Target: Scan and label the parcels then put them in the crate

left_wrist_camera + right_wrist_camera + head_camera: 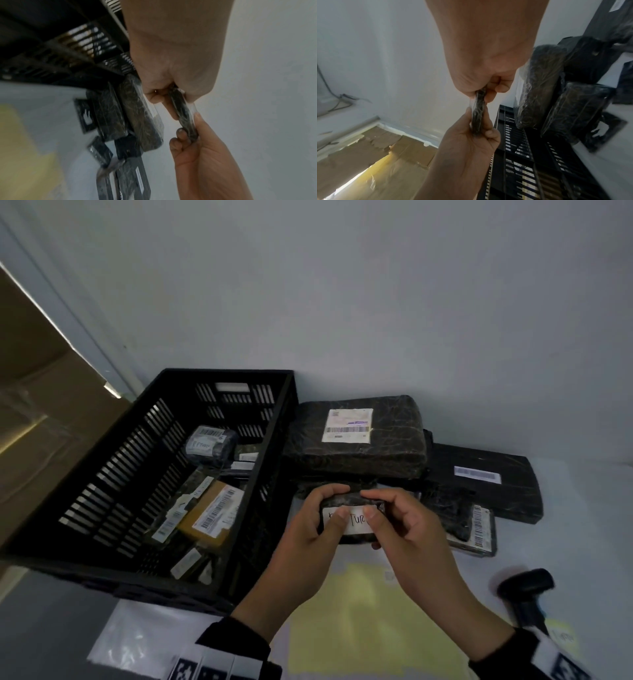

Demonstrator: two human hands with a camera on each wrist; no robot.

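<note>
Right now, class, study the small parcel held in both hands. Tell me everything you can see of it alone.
The small parcel is a thin, flat, dark packet wrapped in glossy, crinkled clear film. A white label with handwritten letters, partly covered by the thumbs, lies on its upper face. The left hand grips its left end and the right hand its right end, thumbs on the label. It is held level above the table, just right of the black crate.
</note>
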